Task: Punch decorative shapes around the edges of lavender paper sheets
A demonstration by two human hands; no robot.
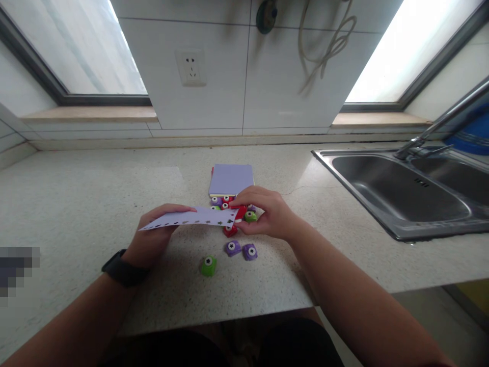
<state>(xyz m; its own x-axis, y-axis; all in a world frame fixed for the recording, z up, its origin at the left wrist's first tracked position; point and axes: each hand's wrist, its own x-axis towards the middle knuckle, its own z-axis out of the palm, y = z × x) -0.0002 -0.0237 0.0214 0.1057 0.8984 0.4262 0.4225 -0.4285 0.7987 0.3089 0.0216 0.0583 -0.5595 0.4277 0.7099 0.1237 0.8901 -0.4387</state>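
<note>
A red craft punch (240, 212) was held at the 3 o'clock end of a pale lilac sheet of paper (187, 216), and the right hand (267, 209) was clamped on it, the hand nearer to that end. The sheet's long axis was laid roughly from 9 to 3 o'clock, and its edge on the 6 o'clock side was lined with small cut-out shapes. The 9 o'clock end was gripped by the left hand (158, 224), with the fingers on top; the hands were held apart, with the sheet spanned between them above the table (76, 204). Whether the sheet was fully seated in the punch's slot could not be told.

Toward 6 o'clock of the sheet, two purple craft punches (233, 248) were set side by side, and a green craft punch (208, 266) was placed nearer the table's front edge. More punches were partly hidden behind the sheet and the right hand. Beyond them, at 12 o'clock, a stack of colored paper (231, 179) was laid flat.

A double-bowl steel sink (382, 183) was set into the table toward 2 to 3 o'clock, with a faucet (439, 122) mounted behind. The tiled wall (214, 102) was fitted with a power socket (191, 68) toward 11 o'clock, and a looped cord (332, 48) was hung toward 1 o'clock.
</note>
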